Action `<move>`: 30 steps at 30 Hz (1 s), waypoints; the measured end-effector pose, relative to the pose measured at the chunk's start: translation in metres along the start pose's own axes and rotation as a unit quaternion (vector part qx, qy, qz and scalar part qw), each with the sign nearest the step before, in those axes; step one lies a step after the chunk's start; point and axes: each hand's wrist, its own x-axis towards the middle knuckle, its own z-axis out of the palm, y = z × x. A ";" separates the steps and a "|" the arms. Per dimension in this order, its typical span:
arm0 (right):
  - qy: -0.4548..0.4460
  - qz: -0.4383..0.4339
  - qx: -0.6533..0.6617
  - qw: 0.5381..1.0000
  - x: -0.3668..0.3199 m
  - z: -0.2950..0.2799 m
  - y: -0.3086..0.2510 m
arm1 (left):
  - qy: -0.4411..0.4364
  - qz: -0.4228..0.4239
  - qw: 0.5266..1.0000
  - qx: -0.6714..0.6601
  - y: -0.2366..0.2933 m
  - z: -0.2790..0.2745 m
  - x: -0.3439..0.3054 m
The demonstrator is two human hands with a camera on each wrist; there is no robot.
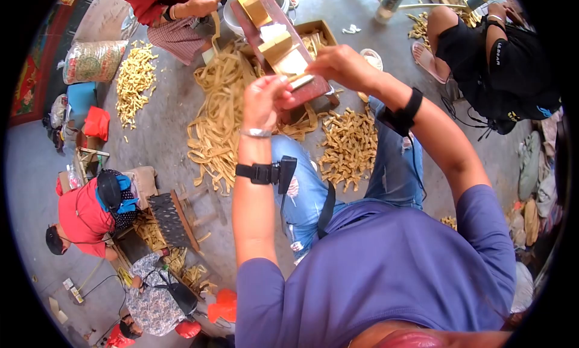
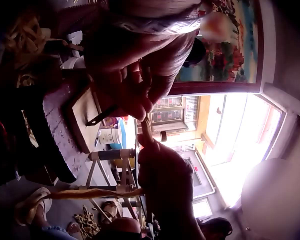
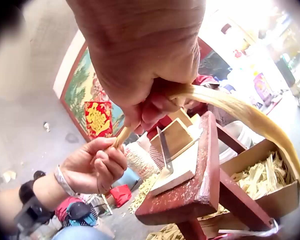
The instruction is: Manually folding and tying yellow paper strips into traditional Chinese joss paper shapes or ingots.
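Observation:
My left hand (image 1: 263, 100) and right hand (image 1: 345, 69) are close together above the near end of a red wooden bench (image 3: 210, 170). Between their fingertips they pinch a twisted part of a soft, pale yellow strip (image 3: 235, 107). Its long tail comes out of my right fist and droops down past the bench in the right wrist view. On the bench lies a white board (image 3: 182, 171), with an upright blade (image 3: 165, 150) and a wooden block (image 3: 176, 140) behind it. In the left wrist view, both hands are dark against bright light.
Long strips (image 1: 217, 109) lie heaped on the floor left of the bench. Short knotted pieces (image 1: 348, 146) are piled between my knees, others (image 1: 135, 82) further left. A cardboard box (image 3: 285, 197) of strips stands beside the bench. Other people sit around, one in red (image 1: 145, 4) across the bench.

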 end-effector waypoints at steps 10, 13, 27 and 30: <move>0.053 0.057 0.000 0.997 0.034 0.021 0.043 | 0.022 -0.011 1.000 -0.005 0.000 -0.017 0.044; 0.069 0.075 -0.025 0.994 0.032 0.034 0.057 | 0.028 -0.019 0.999 -0.004 -0.006 -0.021 0.055; 0.062 0.172 0.492 0.851 -0.051 0.021 -0.049 | -0.116 -0.154 0.979 -0.068 -0.039 0.058 -0.050; 0.101 0.167 0.436 0.878 -0.105 0.035 -0.078 | -0.044 -0.047 0.983 -0.171 -0.055 0.079 -0.064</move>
